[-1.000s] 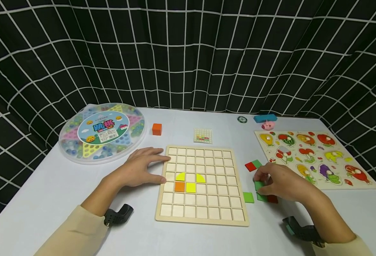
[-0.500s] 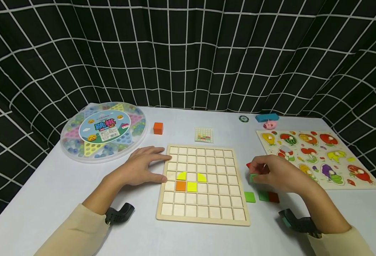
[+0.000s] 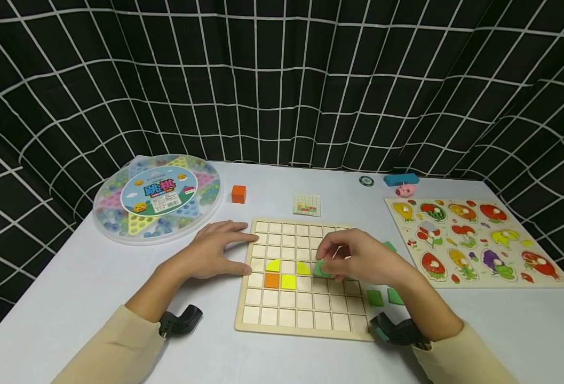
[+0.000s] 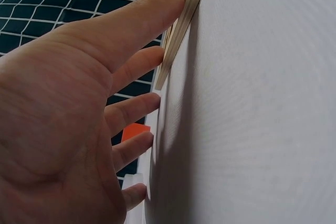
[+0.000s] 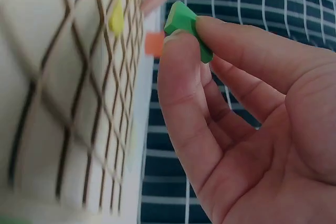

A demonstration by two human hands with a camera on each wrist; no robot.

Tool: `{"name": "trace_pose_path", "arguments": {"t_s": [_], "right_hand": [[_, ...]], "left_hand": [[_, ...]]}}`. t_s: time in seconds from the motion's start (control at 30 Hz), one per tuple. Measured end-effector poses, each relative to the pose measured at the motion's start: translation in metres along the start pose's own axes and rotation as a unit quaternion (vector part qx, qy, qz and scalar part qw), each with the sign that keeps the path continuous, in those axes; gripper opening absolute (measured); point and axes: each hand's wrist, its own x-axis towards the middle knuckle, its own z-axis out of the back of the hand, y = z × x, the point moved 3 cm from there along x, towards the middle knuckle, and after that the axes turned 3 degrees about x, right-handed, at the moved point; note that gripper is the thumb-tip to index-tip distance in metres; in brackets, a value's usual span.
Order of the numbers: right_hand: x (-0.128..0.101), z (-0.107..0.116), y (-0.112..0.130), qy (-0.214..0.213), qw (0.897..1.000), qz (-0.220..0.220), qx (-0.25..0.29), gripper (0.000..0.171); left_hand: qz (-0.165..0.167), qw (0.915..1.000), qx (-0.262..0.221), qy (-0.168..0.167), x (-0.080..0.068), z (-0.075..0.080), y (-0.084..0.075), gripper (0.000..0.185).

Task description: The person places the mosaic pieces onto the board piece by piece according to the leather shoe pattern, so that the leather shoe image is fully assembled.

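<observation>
A square wooden grid board point(image 3: 286, 318) lies in the middle of the table. My left hand point(image 3: 209, 250) rests beside its left edge, thumb and index finger straight and touching the frame; the left wrist view shows the thumb tip on the rim. Over the board's right part, my right hand point(image 3: 365, 258) pinches a green tile point(image 5: 184, 18) between thumb and fingertips. Cells hold an orange square point(image 3: 271, 280), a yellow square point(image 3: 288, 281) and two yellow quarter-circles point(image 3: 273, 265). Green tiles point(image 3: 375, 298) lie right of the board, partly hidden by my right arm.
Behind the board lies a small pattern card point(image 3: 307, 205). An orange cube point(image 3: 238, 194) and a round marble game box point(image 3: 109, 218) stand left. To the right are a fruit puzzle board point(image 3: 498, 277), a pig figure point(image 3: 405, 190), a blue block point(image 3: 400, 180) and a round chip point(image 3: 366, 181).
My right hand has picked up a green tile from the loose pieces right of the board and carried it left over the grid. My left hand has stayed at the board's edge.
</observation>
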Motion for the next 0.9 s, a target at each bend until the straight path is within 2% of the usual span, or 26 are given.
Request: {"name": "trace_pose_path", "arguments": {"t_s": [0.23, 0.53, 0.73, 0.9], "right_hand": [[0.022, -0.036, 0.017, 0.046, 0.999, 0.015, 0.016, 0.009], [0.039, -0.072, 0.033, 0.089, 0.995, 0.032, -0.025, 0.016], [0.04, -0.082, 0.038, 0.068, 0.994, 0.042, -0.077, 0.018], [0.035, -0.086, 0.044, 0.042, 0.988, 0.059, -0.134, 0.021]], "left_hand": [[-0.007, 1.0, 0.004, -0.002, 0.0, 0.001, -0.001, 0.067], [-0.014, 0.9999, 0.004, -0.006, -0.002, 0.002, -0.001, 0.066], [-0.015, 0.9999, 0.004, -0.007, -0.002, 0.001, 0.0, 0.066], [-0.018, 0.9998, 0.005, -0.011, -0.002, 0.001, 0.001, 0.066]]}}
